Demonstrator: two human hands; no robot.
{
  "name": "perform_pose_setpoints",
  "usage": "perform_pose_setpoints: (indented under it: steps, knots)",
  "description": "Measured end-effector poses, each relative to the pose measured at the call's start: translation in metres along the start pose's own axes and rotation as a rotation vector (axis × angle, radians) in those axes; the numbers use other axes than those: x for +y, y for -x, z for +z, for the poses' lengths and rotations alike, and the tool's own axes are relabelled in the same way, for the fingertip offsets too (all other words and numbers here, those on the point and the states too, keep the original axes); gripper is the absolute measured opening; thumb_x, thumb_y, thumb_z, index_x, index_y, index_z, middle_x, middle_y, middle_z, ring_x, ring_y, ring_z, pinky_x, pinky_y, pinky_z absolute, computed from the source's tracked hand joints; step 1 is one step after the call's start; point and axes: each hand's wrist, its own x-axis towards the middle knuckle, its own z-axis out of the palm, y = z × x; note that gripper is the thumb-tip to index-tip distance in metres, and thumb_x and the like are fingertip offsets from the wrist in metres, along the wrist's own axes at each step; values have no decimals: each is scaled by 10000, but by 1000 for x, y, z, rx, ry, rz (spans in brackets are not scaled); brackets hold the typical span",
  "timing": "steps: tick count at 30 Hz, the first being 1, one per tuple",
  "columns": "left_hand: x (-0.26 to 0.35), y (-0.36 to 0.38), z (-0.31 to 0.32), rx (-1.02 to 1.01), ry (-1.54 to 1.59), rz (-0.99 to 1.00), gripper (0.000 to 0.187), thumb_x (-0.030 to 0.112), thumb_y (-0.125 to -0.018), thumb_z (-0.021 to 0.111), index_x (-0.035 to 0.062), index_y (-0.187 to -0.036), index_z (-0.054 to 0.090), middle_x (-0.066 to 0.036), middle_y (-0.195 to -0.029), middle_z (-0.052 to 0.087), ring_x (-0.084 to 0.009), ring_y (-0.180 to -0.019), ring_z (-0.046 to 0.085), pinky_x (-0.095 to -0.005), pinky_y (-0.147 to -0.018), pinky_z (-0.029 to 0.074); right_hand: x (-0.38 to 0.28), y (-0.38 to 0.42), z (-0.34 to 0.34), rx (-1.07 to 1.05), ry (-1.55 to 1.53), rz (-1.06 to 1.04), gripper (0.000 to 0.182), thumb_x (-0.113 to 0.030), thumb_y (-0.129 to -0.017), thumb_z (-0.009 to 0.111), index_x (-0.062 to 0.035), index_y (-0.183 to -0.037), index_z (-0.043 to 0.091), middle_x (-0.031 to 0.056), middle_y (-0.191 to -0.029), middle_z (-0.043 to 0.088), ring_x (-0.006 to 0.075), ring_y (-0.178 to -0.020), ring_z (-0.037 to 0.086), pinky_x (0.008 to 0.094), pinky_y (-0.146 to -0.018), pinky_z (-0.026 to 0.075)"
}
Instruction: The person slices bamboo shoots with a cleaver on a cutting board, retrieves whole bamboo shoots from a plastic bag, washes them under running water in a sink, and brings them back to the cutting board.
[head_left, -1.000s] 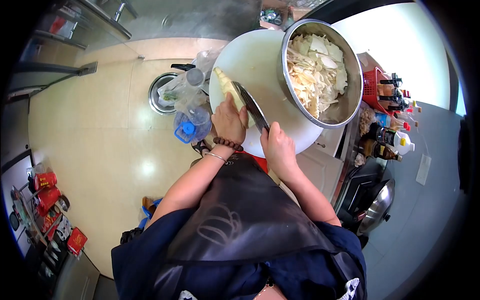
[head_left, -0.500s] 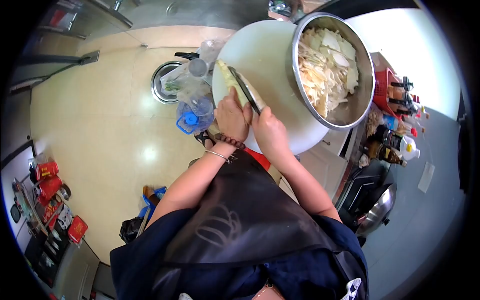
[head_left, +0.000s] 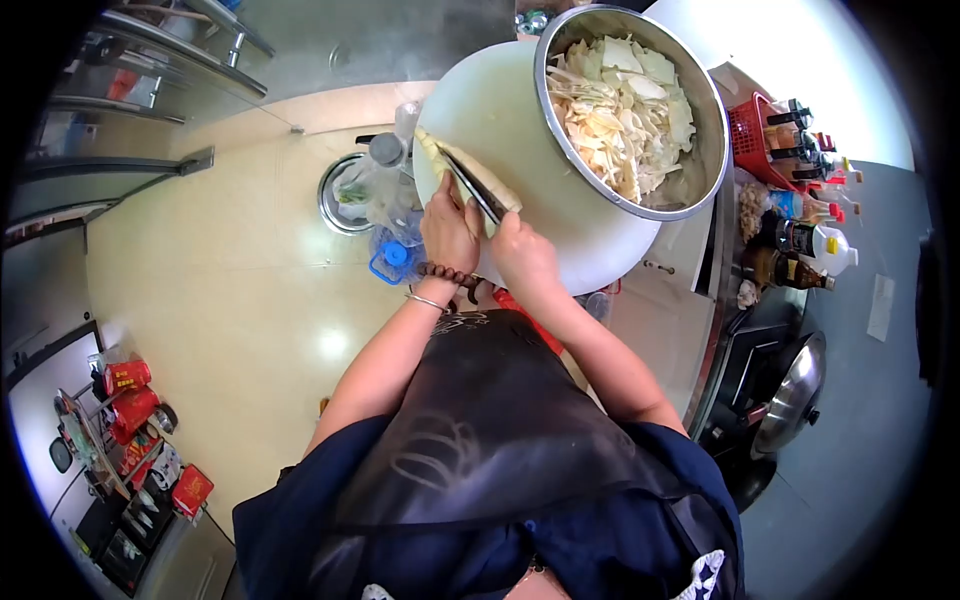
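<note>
On the round white board (head_left: 590, 245), toward its left side, lies a long pale vegetable piece (head_left: 430, 148). My left hand (head_left: 452, 230), with a beaded bracelet at the wrist, presses on the vegetable with its fingers. My right hand (head_left: 525, 262) is closed round the handle of a knife (head_left: 474, 186), whose dark blade sits lengthwise along the vegetable, with pale pieces on both sides. A large metal bowl (head_left: 712, 130) holding pale slices (head_left: 630, 110) rests on the board's right part.
Plastic bottles (head_left: 386, 150) and a metal basin (head_left: 325, 195) are left of the board. To the right stand a red basket (head_left: 747, 135), sauce bottles (head_left: 800, 240) and a wok lid (head_left: 790, 395). A fridge-like door handle (head_left: 185, 50) shows at upper left.
The view has shifted, so the bowl and board appear a little further left and up. Both hands keep their hold; the blade still lies along the vegetable.
</note>
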Motion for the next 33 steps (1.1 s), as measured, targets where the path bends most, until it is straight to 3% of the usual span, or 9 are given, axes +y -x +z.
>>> perform_pose_setpoints:
  steps: [3, 16, 18, 20, 22, 24, 26, 28, 33]
  knots:
    - [-1, 1, -4, -14, 42, 34, 457, 170, -826, 509, -8, -1229, 386, -194, -890, 551, -355, -826, 524, -437, -741, 409, 11, 1, -6, 144, -42, 13, 141, -125, -810, 520, -23, -746, 448, 150, -578, 554, 326, -519, 590, 409, -466, 492]
    - [-9, -2, 0, -2, 73, 145, 381, 145, -844, 499, 43, -1206, 442, -145, -818, 546, -324, -766, 523, -421, -695, 418, -20, -39, 0, 115, -78, -5, 137, -122, -814, 496, 0, -776, 448, 175, -626, 577, 343, -567, 600, 411, -525, 500]
    - [-13, -4, -10, -73, 192, 103, 392, 91, -817, 509, 51, -1204, 462, -148, -868, 541, -325, -799, 513, -408, -715, 416, -20, -61, 2, 28, -67, 21, 151, -135, -807, 507, 7, -777, 463, 202, -659, 596, 363, -618, 611, 428, -572, 501]
    - [-15, -6, -28, -108, -82, 281, 406, 28, -763, 526, 64, -1167, 513, -148, -962, 522, -324, -846, 493, -381, -734, 414, -13, -70, -4, 18, -93, 61, 157, -146, -808, 508, 3, -777, 472, 211, -673, 601, 371, -637, 613, 436, -584, 500]
    - [-6, -19, -47, -215, -225, 217, 447, 22, -693, 581, 115, -1130, 556, -123, -1065, 496, -307, -953, 483, -376, -805, 396, -6, -65, -12, 2, -119, 98, 164, -158, -809, 509, 0, -776, 480, 220, -686, 606, 379, -655, 615, 444, -597, 498]
    - [0, -30, -59, -211, -324, 656, 435, 76, -601, 677, 145, -1022, 591, -97, -1144, 481, -278, -1075, 462, -414, -891, 353, 6, -45, -24, -71, -112, 130, 169, -175, -809, 513, -10, -778, 492, 227, -704, 611, 387, -671, 615, 455, -595, 495]
    - [-16, -45, -48, -223, -372, 775, 431, 135, -563, 713, 167, -971, 580, -51, -1123, 513, -227, -1127, 450, -477, -944, 293, 18, -20, -27, -41, -61, 107, 169, -179, -816, 506, -15, -779, 486, 211, -675, 606, 386, -641, 608, 455, -574, 496]
    - [-11, -54, -47, -455, -455, 922, 380, 167, -614, 698, 165, -968, 563, -9, -1059, 555, -182, -1110, 474, -510, -959, 268, 28, -2, -26, 58, 37, 117, 180, -179, -822, 504, -10, -767, 475, 203, -642, 592, 383, -605, 596, 453, -550, 492]
    - [12, -58, -46, -942, -350, 737, 375, 203, -667, 674, 155, -1017, 548, -28, -1013, 578, -212, -1031, 521, -472, -947, 315, 52, 17, -35, 145, 77, 252, 173, -159, -818, 514, -7, -752, 464, 199, -628, 578, 383, -578, 585, 455, -530, 487]
